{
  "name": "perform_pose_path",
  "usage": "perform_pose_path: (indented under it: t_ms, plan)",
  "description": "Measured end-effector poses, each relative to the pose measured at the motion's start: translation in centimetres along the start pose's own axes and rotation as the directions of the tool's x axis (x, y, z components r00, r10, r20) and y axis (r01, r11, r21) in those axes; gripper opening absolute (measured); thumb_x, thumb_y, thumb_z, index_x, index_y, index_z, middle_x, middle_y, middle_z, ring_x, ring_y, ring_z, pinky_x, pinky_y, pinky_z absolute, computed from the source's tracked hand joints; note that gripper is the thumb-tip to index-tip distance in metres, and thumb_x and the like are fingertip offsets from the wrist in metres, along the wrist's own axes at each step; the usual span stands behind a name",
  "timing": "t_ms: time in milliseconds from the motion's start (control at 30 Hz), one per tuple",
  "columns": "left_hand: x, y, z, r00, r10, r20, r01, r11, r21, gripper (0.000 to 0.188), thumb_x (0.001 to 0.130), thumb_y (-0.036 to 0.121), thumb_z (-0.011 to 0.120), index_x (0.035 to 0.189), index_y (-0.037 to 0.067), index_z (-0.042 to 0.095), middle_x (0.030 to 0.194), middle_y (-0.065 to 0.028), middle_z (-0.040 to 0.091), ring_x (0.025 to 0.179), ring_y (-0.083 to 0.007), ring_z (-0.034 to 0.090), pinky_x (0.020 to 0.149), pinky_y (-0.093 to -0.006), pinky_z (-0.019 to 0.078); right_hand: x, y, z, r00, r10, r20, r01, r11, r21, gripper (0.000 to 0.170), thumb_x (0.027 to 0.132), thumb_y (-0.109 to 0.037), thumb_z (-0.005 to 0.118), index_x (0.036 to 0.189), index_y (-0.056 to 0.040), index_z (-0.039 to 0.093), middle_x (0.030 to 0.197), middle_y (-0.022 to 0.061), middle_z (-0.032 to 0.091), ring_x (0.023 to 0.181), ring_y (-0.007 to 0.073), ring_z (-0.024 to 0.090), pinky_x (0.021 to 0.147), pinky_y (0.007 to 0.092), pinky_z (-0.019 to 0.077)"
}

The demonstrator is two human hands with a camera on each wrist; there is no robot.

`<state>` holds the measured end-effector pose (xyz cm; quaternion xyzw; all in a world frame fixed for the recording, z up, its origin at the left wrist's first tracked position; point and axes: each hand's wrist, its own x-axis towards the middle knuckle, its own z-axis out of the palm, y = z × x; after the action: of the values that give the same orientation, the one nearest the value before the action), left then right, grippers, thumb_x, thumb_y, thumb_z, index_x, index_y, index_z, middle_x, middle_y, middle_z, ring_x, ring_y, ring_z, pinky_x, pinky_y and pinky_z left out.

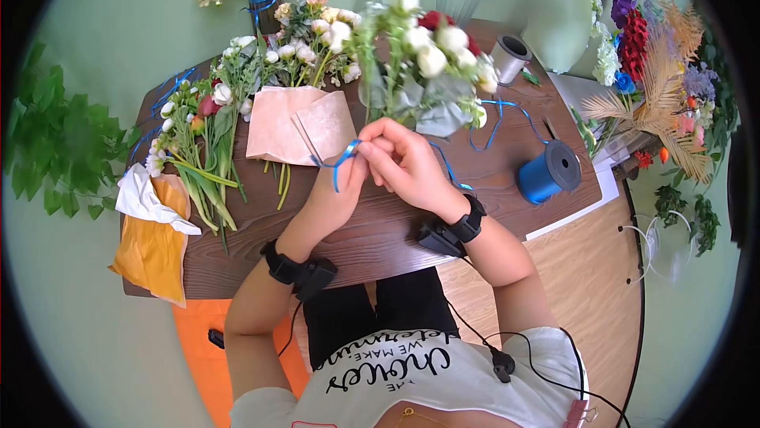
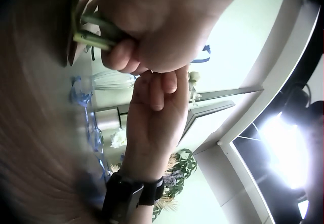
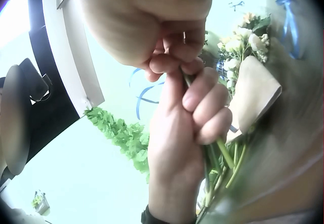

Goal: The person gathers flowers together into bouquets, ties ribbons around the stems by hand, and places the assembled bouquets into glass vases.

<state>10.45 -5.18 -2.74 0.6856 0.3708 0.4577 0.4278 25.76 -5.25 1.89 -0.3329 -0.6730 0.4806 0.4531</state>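
Note:
My left hand [image 1: 336, 194] curls its fingers round the green stems [image 2: 93, 39] of a bouquet [image 1: 427, 64] of white and red flowers, which rises beyond both hands in the head view. A narrow blue ribbon [image 1: 342, 165] loops over the top of the left hand. My right hand [image 1: 408, 163] meets the left at the stems, its thumb and forefinger pinching the ribbon. In the right wrist view, ribbon loops [image 3: 147, 100] hang beside the left hand. The knuckles of both hands hide the spot where the ribbon meets the stems.
A pink-paper-wrapped bouquet [image 1: 297, 123] lies at the left-centre, with loose flowers [image 1: 202, 143] beside it. A blue ribbon spool [image 1: 546, 173] stands on the right of the table, a white spool [image 1: 511, 58] behind it. Orange paper [image 1: 150, 250] hangs over the left front edge.

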Motion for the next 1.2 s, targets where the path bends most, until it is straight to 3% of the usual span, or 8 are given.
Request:
perform_pose_path:
  t_ms: [100, 333, 433, 533, 800, 933, 1033, 1200]
  plan:
    - [0.2, 0.7, -1.2, 0.899, -0.333, 0.283, 0.430, 0.789, -0.439, 0.043, 0.103, 0.036, 0.032, 0.085, 0.002, 0.050, 0.063, 0.0053, 0.037, 0.045, -0.0022, 0.026, 0.040, -0.0189, 0.0202, 0.0, 0.7, -0.2, 0.999, 0.031, 0.008, -0.032, 0.988, 0.150, 0.011, 0.097, -0.012, 0.051, 0.102, -0.0017, 0.051, 0.065, -0.0028, 0.053, 0.056, 0.0021, 0.048, 0.048, 0.0175, 0.0366]
    - [0.8, 1.8, -2.8, 0.896, -0.386, 0.220, 0.422, 0.582, -0.695, 0.040, 0.102, 0.040, 0.036, 0.086, 0.006, 0.049, 0.063, 0.0040, 0.036, 0.045, -0.0031, 0.028, 0.039, -0.0190, 0.0221, 0.4, 2.3, 0.0, 0.978, -0.157, 0.134, 0.155, 0.988, 0.026, 0.012, 0.096, -0.015, 0.053, 0.100, -0.0040, 0.053, 0.076, -0.0014, 0.057, 0.064, 0.0031, 0.052, 0.055, 0.0178, 0.0410]
    - [1.1, 0.9, -3.4, 0.900, -0.392, 0.192, 0.390, 0.522, -0.759, 0.041, 0.101, 0.041, 0.036, 0.082, 0.007, 0.047, 0.061, 0.0045, 0.036, 0.044, -0.0030, 0.028, 0.039, -0.0190, 0.0217, 0.2, 1.8, 0.1, 0.981, -0.068, 0.180, 0.047, 0.992, 0.117, 0.011, 0.096, -0.015, 0.054, 0.100, -0.0053, 0.054, 0.079, -0.0024, 0.058, 0.064, 0.0029, 0.050, 0.057, 0.0182, 0.0407]
    - [1.3, 0.6, -3.4, 0.921, -0.385, 0.061, 0.353, 0.759, -0.547, 0.039, 0.102, 0.042, 0.034, 0.080, 0.010, 0.043, 0.059, 0.0062, 0.033, 0.043, -0.0026, 0.024, 0.037, -0.0189, 0.0187, 0.6, 2.3, -0.6, 0.996, -0.038, 0.081, 0.014, 0.959, 0.282, 0.014, 0.098, -0.020, 0.050, 0.098, -0.0065, 0.051, 0.077, -0.0022, 0.056, 0.061, 0.0033, 0.049, 0.054, 0.0188, 0.0398]
    - [0.6, 1.8, -4.0, 0.888, -0.155, 0.432, 0.453, 0.451, -0.769, 0.042, 0.102, 0.044, 0.025, 0.080, 0.011, 0.039, 0.055, 0.0062, 0.028, 0.040, -0.0032, 0.019, 0.035, -0.0201, 0.0134, 2.2, 5.5, -3.1, 0.942, 0.294, 0.164, -0.286, 0.439, 0.852, 0.012, 0.098, -0.016, 0.050, 0.097, -0.0038, 0.053, 0.084, 0.0036, 0.062, 0.063, 0.0061, 0.054, 0.054, 0.0223, 0.0464]
    - [-0.1, 2.9, -2.8, 0.800, -0.129, 0.586, 0.588, 0.365, -0.722, 0.042, 0.102, 0.046, 0.026, 0.084, 0.011, 0.041, 0.051, 0.0062, 0.026, 0.038, -0.0038, 0.019, 0.035, -0.0211, 0.0123, 2.0, 6.4, -2.6, 0.928, 0.266, 0.263, -0.342, 0.319, 0.884, 0.021, 0.097, -0.012, 0.049, 0.110, 0.0040, 0.053, 0.103, 0.0100, 0.063, 0.087, 0.0124, 0.062, 0.075, 0.0251, 0.0535]
    - [-0.2, 2.4, -1.7, 0.776, -0.122, 0.619, 0.599, 0.450, -0.662, 0.040, 0.102, 0.045, 0.026, 0.087, 0.011, 0.043, 0.051, 0.0059, 0.026, 0.039, -0.0046, 0.020, 0.036, -0.0214, 0.0143, 2.0, 6.5, -2.0, 0.938, 0.184, 0.294, -0.340, 0.315, 0.886, 0.028, 0.097, -0.011, 0.048, 0.118, 0.0060, 0.050, 0.119, 0.0145, 0.058, 0.109, 0.0196, 0.059, 0.091, 0.0281, 0.0510]
    - [0.0, 1.4, -0.6, 0.927, -0.280, 0.251, 0.371, 0.785, -0.496, 0.035, 0.103, 0.038, 0.030, 0.091, 0.008, 0.044, 0.054, 0.0049, 0.029, 0.044, -0.0037, 0.025, 0.039, -0.0200, 0.0208, 1.7, 2.1, -0.4, 0.920, 0.392, -0.029, -0.217, 0.569, 0.793, 0.018, 0.098, -0.017, 0.047, 0.104, -0.0007, 0.052, 0.096, 0.0083, 0.060, 0.082, 0.0151, 0.061, 0.068, 0.0257, 0.0510]
